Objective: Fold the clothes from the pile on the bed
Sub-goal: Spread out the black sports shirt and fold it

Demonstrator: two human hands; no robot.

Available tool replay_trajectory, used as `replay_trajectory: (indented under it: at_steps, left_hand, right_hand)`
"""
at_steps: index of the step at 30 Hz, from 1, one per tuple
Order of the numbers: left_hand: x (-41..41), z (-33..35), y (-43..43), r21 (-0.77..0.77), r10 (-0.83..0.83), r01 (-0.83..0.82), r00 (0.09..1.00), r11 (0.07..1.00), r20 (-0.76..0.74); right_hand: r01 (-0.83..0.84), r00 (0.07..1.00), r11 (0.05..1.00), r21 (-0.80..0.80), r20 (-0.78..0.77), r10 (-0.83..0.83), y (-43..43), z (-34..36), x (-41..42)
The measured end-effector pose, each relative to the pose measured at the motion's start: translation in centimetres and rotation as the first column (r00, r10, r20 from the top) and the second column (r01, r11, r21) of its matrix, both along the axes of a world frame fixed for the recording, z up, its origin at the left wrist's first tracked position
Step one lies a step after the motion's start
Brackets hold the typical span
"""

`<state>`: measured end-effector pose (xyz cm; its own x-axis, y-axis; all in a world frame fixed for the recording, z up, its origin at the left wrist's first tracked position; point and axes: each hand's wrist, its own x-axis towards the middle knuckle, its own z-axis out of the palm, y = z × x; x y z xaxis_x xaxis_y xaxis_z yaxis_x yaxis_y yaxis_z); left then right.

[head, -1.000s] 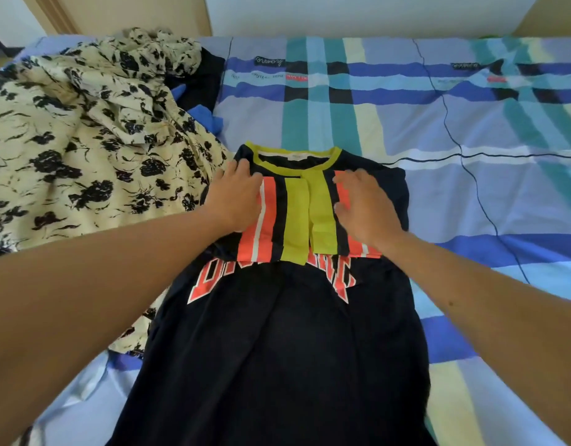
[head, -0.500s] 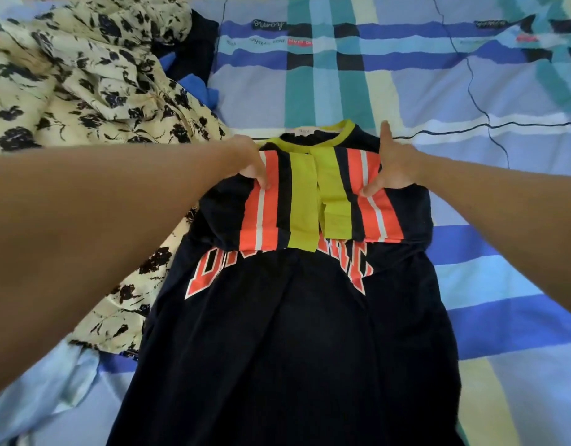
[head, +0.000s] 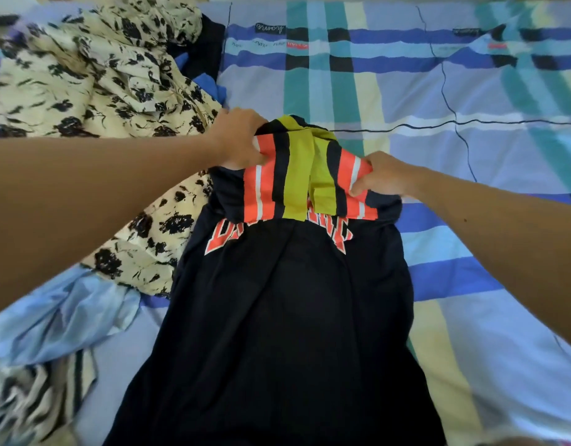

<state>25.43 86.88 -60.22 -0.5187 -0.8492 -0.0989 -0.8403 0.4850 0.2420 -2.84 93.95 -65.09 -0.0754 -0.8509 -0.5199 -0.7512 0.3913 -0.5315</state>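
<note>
Dark soft-knit jersey (head: 287,317) lies lengthways mid-bed on the plaid sheet (head: 470,162). It has orange block letters, and sleeves striped orange, white and lime are folded across the chest. My left hand (head: 242,143) pinches its top-left corner, my right hand (head: 384,178) the top-right. Flat half a second ago, the collar end is now lifted and bunched. The crumpled floral pile (head: 100,82) touches its left edge.

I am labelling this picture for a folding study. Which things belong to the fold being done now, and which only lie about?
In the job: black shirt, gripped at its far end by the left hand and the right hand.

Lying about: flowered cloth, light blue cloth, striped cloth, all left of the shirt; checked sheet beneath.
</note>
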Motion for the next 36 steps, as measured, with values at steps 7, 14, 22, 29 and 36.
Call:
replay_trajectory:
  at_steps: [7,14,22,29,36]
  left_hand:
    - [4.6,6.1,7.3,-0.088,-0.182,0.185,0.982,0.979,0.038]
    - [8.9,7.8,18.9,-0.013,-0.170,0.171,0.983,0.985,0.066]
    - [15.3,-4.3,34.7,0.329,-0.224,0.158,0.959,0.931,0.173]
    - [14.6,-6.0,39.0,0.304,0.127,-0.064,0.973,0.951,-0.193]
    - [13.5,-4.8,37.9,0.519,-0.074,0.005,0.991,0.855,0.113]
  right_hand:
    - [-0.097,0.993,0.995,-0.028,-0.077,0.094,8.8,5.4,1.8]
    - [-0.175,0.974,0.930,-0.322,-0.196,0.115,20.5,8.2,4.9]
    - [-0.389,0.819,0.920,-0.038,-0.471,0.327,36.1,-0.5,8.7]
    - [-0.106,0.969,0.968,-0.226,-0.240,0.050,40.5,-0.8,9.0]
    - [0.246,0.955,0.926,-0.288,-0.089,-0.281,40.7,-1.3,8.7]
